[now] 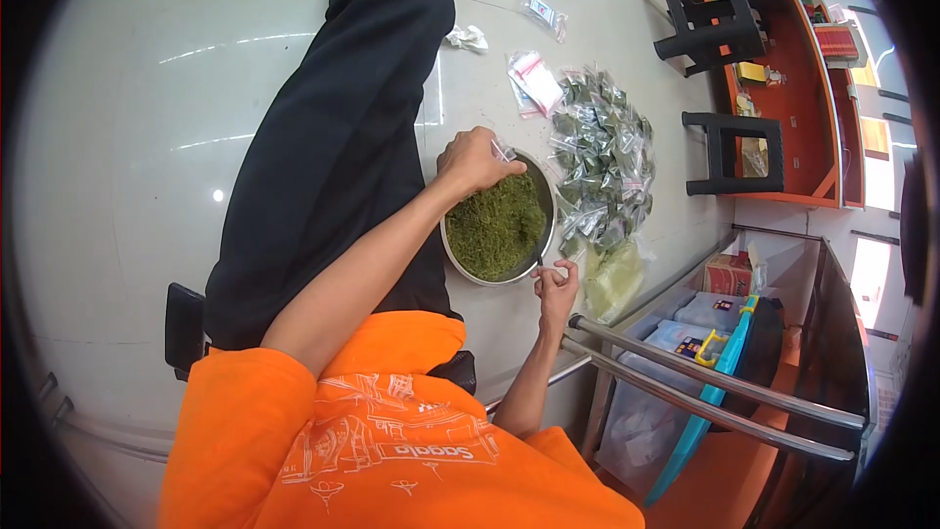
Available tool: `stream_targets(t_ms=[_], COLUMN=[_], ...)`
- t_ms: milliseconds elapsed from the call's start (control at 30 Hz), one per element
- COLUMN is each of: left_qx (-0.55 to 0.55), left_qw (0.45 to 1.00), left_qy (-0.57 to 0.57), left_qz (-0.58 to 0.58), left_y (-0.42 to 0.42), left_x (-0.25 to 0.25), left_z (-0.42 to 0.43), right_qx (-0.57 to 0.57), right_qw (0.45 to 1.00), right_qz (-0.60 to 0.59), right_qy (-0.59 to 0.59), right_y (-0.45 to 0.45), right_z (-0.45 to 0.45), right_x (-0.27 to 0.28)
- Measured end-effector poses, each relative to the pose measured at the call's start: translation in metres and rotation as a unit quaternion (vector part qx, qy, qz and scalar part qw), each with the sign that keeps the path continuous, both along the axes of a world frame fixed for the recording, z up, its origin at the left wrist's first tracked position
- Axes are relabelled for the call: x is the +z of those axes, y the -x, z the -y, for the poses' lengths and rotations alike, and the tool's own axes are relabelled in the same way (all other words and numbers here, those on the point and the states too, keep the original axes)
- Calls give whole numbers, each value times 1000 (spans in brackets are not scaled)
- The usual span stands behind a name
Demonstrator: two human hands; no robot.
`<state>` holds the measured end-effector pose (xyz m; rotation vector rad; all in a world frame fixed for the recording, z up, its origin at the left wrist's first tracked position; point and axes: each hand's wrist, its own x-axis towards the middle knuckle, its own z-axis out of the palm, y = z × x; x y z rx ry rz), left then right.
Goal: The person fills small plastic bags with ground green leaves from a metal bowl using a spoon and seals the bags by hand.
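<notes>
A round metal bowl (pixel 548 225), filled with a loose, crumbly green dried herb (pixel 494 225), sits on the floor beside my dark-trousered leg. At its upper rim, my left hand (pixel 477 162) pinches a small clear plastic bag (pixel 503 150), partly hidden by the fingers. Near the lower right rim, my right hand (pixel 555 292) is closed around the thin handle of what looks like a spoon (pixel 540 261), its end against the bowl's inner side. Right of the bowl lies a long heap of small clear packets (pixel 599 157) with green contents.
A yellowish-green plastic bag (pixel 614 279) adjoins the heap. Beyond it are empty zip bags (pixel 535 83), a plastic pack (pixel 543 16) and crumpled tissue (pixel 467 38). Two dark stools (pixel 734 152) stand by an orange shelf (pixel 798 88). A metal-railed rack (pixel 720 387) holding plastic boxes is close on my right.
</notes>
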<state>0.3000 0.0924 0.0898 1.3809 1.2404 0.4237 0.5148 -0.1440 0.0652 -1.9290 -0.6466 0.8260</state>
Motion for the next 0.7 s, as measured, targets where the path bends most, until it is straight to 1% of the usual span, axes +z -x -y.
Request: stream_targets(t_ms=[33,100,233,333,400,600,700], left_qx=[-2,-3,-6,-9,-5,-13,-15], left_qw=[1000,1000,1000,1000,1000,1000,1000], left_qy=[-1,-17,-4,-8,-6,-7,3], left_qz=[0,4,-5,1,-2,2,-5], left_y=[-1,-1,-1,1,0,2,2], left_x=[-1,-3,2,1,2,3,4], left_z=[1,0,0,0,0,0,-1], right_qx=[-2,-7,4,-13,18,5,17], right_qw=[1000,999,1000,999,999,999,999], right_qz=[0,-12,16,-7,41,12,28], right_qy=[-1,-42,-18,-45,-15,-45,-22], right_y=[-1,-1,-2,1,2,9,7], right_z=[3,5,7,7,6,6,7], right_x=[-2,-6,-6,-7,-5,-1,-4])
